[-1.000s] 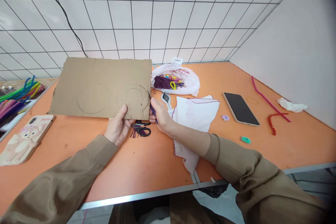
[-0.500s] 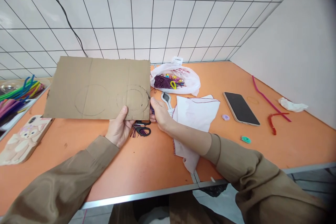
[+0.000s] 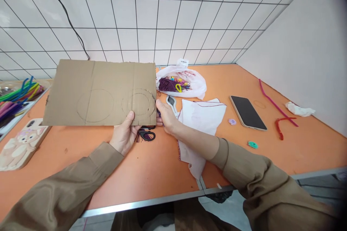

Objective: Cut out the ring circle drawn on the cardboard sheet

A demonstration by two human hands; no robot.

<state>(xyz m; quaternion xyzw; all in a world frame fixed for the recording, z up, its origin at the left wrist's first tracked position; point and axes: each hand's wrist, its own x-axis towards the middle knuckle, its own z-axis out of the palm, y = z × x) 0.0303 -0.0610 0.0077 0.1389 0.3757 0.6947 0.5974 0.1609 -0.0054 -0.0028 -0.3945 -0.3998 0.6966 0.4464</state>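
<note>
A brown cardboard sheet point(image 3: 72, 79) is held up above the table, with rounded outlines drawn on it and a crease down its left part. My left hand point(image 3: 126, 133) grips its lower edge, thumb on the front and fingers behind. At the sheet's right edge, beside the double outline, my right hand point(image 3: 166, 117) is closed on what look like scissors point(image 3: 158, 114). Only a bit of their dark purple-blue handle shows; the fingers and cardboard hide the rest. Below the sheet lies another pair of scissors point(image 3: 148, 135) with black handles, over dark purple strands.
A white plastic bag point(image 3: 199, 83) with purple yarn stands behind. White cloth point(image 3: 203, 115) lies under my right forearm. Right of it are a phone point(image 3: 248, 112), a green clip-like piece point(image 3: 253, 145) and pipe cleaners point(image 3: 278, 130). A phone case point(image 3: 23, 148) lies left.
The cardboard's lower left has dropped slightly toward me. The dark blade-like tip seen by the right outline is now less visible. Both hands keep their grips.
</note>
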